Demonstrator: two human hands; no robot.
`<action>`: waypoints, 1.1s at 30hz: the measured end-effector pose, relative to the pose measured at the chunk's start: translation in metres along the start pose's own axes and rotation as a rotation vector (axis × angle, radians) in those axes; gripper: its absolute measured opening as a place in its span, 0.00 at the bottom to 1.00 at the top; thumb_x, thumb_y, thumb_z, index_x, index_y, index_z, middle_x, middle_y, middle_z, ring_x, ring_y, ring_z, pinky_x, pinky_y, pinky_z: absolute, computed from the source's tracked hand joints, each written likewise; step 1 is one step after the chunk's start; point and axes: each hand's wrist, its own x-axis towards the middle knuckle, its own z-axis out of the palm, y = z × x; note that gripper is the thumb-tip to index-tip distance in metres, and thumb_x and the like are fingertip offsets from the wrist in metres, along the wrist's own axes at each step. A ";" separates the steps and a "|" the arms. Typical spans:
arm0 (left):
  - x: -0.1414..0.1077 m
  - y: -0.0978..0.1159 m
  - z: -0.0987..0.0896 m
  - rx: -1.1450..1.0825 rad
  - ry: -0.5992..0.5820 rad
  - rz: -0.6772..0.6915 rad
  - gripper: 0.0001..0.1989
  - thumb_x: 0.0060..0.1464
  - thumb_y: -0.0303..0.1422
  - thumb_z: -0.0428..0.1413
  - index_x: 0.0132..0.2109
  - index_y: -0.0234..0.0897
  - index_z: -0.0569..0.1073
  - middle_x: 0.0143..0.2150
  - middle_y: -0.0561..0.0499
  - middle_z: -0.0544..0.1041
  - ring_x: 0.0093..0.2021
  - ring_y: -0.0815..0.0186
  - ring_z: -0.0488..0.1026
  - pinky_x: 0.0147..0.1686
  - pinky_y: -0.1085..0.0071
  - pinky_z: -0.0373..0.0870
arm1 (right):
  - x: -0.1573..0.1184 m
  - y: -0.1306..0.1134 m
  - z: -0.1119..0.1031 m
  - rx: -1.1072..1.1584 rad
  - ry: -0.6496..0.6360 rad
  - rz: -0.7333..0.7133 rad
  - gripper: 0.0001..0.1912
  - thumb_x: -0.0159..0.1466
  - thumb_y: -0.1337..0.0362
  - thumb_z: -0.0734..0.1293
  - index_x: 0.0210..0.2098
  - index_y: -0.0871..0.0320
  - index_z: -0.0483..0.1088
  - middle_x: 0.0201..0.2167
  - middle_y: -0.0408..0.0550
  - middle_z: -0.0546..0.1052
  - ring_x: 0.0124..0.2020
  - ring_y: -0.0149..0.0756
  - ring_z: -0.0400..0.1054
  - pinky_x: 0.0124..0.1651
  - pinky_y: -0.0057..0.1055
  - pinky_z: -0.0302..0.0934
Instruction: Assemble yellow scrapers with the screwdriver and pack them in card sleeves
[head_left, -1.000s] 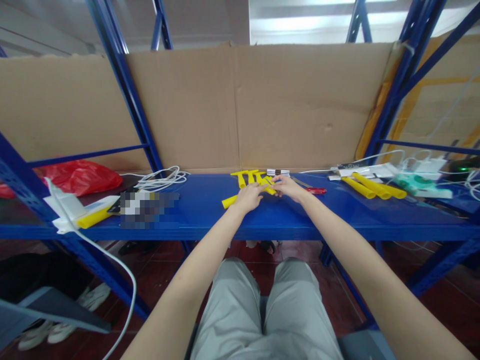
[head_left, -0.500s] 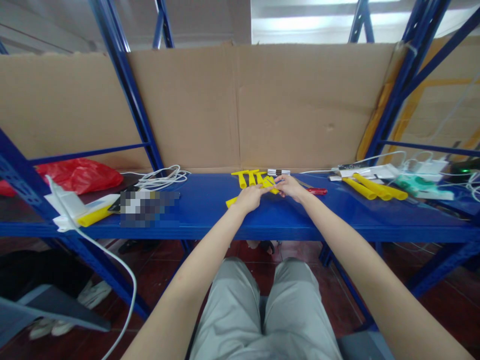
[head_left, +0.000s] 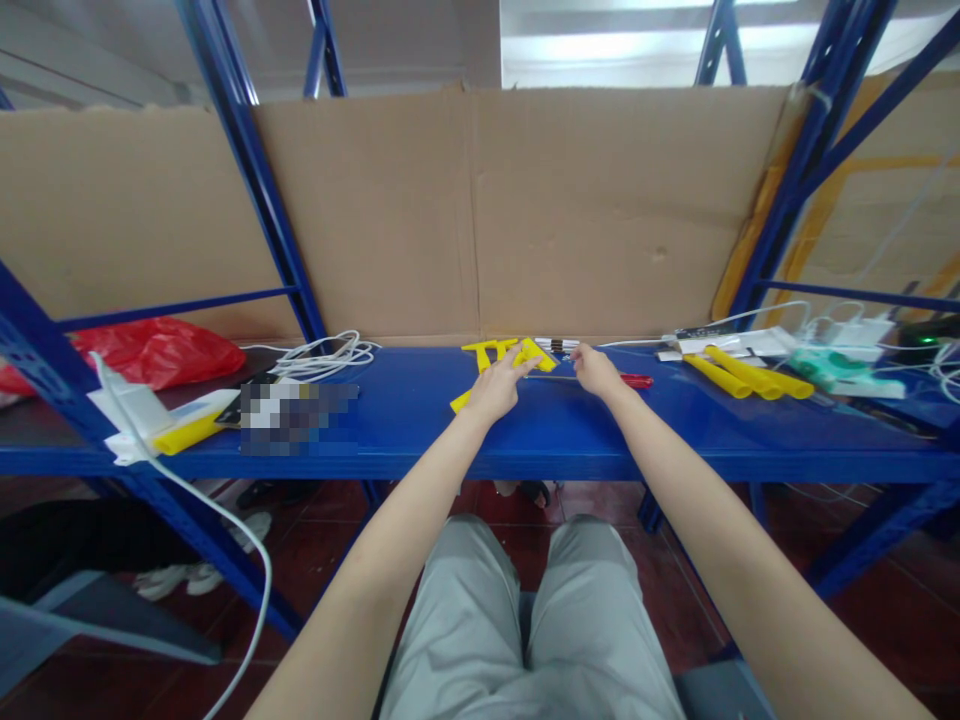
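Note:
Around a yellow T-shaped part point(head_left: 537, 355) near the middle of the blue table, the fingers of my left hand point(head_left: 496, 386) are closed. My right hand point(head_left: 592, 369) is just to the right, off that part, its fingers bent together near the black-and-white items point(head_left: 556, 345); whatever it pinches is too small to make out. More yellow parts point(head_left: 482, 355) lie beyond my left hand, and a yellow end point(head_left: 460, 402) shows beside its wrist. A screwdriver with a red handle point(head_left: 637, 381) lies by my right wrist, its shaft pointing left.
Yellow tubes point(head_left: 718, 377) lie at the right, beside a green-and-white item point(head_left: 847, 374) and cables. On the left are a red plastic bag point(head_left: 157, 350), coiled white cable point(head_left: 330, 357) and another yellow tube point(head_left: 187, 434). A cardboard panel point(head_left: 375, 220) stands behind the table.
My right hand has moved right, away from the yellow part and my left hand. The screwdriver's shaft is now uncovered. At the lower left, a person's shoes have shifted right.

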 end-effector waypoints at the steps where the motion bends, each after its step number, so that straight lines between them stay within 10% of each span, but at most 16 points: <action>1: 0.000 0.000 -0.001 -0.028 0.043 0.003 0.31 0.54 0.18 0.45 0.62 0.51 0.63 0.67 0.51 0.55 0.60 0.58 0.62 0.54 0.60 0.65 | -0.002 0.002 -0.002 -0.070 -0.003 0.020 0.18 0.59 0.76 0.56 0.45 0.59 0.67 0.46 0.57 0.74 0.49 0.43 0.65 0.50 0.38 0.58; 11: 0.002 -0.006 -0.007 -0.372 0.344 0.016 0.28 0.57 0.21 0.45 0.62 0.46 0.62 0.64 0.52 0.62 0.63 0.66 0.59 0.60 0.65 0.58 | 0.009 0.022 0.004 -0.206 -0.125 0.164 0.22 0.61 0.71 0.57 0.53 0.53 0.67 0.56 0.55 0.67 0.58 0.51 0.55 0.56 0.56 0.50; 18: 0.013 -0.012 -0.010 -0.925 0.510 -0.338 0.32 0.56 0.23 0.52 0.65 0.48 0.57 0.63 0.50 0.63 0.54 0.65 0.70 0.48 0.71 0.71 | 0.031 0.030 0.008 -0.249 -0.248 0.159 0.26 0.61 0.70 0.56 0.57 0.53 0.65 0.59 0.56 0.65 0.61 0.52 0.53 0.58 0.60 0.45; 33: 0.004 -0.010 -0.006 -1.507 -0.160 -0.720 0.35 0.49 0.13 0.53 0.64 0.33 0.58 0.52 0.36 0.73 0.28 0.70 0.76 0.25 0.77 0.73 | 0.067 0.041 0.023 -0.256 -0.317 0.069 0.25 0.60 0.67 0.58 0.57 0.56 0.66 0.58 0.59 0.64 0.59 0.51 0.58 0.57 0.47 0.54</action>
